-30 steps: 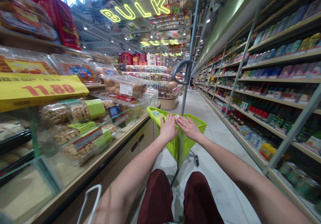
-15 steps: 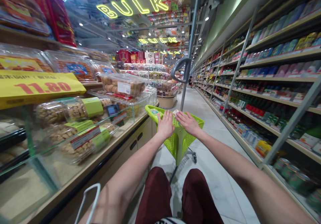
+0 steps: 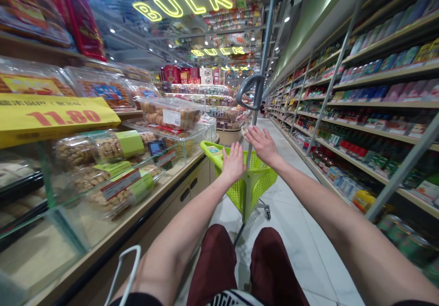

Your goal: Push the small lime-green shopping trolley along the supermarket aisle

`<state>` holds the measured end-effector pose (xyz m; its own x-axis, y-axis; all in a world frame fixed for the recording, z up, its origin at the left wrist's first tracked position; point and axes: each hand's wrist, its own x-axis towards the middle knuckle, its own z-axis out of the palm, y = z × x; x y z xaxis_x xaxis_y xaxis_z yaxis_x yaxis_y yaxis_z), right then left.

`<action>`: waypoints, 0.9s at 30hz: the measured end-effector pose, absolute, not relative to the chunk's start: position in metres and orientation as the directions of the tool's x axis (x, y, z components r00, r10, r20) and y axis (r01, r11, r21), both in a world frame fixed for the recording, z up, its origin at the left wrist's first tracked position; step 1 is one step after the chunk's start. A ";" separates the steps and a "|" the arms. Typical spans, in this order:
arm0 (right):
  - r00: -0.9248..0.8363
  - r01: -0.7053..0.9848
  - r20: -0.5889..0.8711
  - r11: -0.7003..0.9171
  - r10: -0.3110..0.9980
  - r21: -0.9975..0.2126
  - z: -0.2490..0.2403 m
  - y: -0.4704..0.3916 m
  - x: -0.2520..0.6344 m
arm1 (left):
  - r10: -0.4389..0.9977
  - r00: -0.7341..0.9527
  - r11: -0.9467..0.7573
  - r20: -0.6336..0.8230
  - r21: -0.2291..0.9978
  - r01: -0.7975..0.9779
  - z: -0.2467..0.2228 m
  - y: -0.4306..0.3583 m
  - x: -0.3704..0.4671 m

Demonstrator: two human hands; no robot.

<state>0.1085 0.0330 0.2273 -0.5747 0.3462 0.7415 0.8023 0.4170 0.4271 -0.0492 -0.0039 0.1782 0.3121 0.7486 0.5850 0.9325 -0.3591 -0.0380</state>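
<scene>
A lime-green shopping basket cart (image 3: 246, 201) stands in front of my knees, its grey pole and looped handle (image 3: 252, 93) rising from it. My left hand (image 3: 235, 162) lies over the basket's near rim, fingers stretched out and holding nothing I can see. Just left of its thumb is a small item with a blue and white label (image 3: 215, 150), inside the basket's left corner. Above the rim on the right, beside the pole, my right hand (image 3: 262, 147) has a small whitish packet (image 3: 244, 132) at its fingertips; the fingers mostly hide it.
Along my left runs a glass-edged counter (image 3: 187, 153) with clear boxes of cookies (image 3: 174, 114), nut snacks (image 3: 113, 173) and a yellow price sign (image 3: 58, 117). Shelves of cans and bottles (image 3: 373, 132) line the right. Between them the tiled aisle (image 3: 295, 205) leads to a distant person (image 3: 262, 108).
My right hand has risen from the basket rim, carrying the small whitish packet up beside the pole. My left hand has shifted slightly right relative to the frame. The cart stays put.
</scene>
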 end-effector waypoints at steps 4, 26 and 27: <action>-0.667 0.739 0.644 0.437 0.374 0.512 0.187 0.026 0.110 | 0.753 0.301 -0.345 0.585 -0.038 0.938 0.172 -0.002 -0.053; -0.699 0.713 0.550 0.504 0.457 0.488 0.145 0.021 0.108 | 0.803 0.262 -0.297 0.535 -0.022 0.955 0.147 -0.001 -0.077; -0.707 0.705 0.540 0.510 0.456 0.492 0.143 0.022 0.109 | 0.802 0.261 -0.294 0.537 -0.025 0.955 0.147 0.001 -0.082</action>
<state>0.1085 0.0216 0.1430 -0.7072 0.4564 0.5400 0.7052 0.5102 0.4923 -0.0815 0.0005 0.1467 0.2614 0.8020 0.5371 0.9553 -0.2945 -0.0253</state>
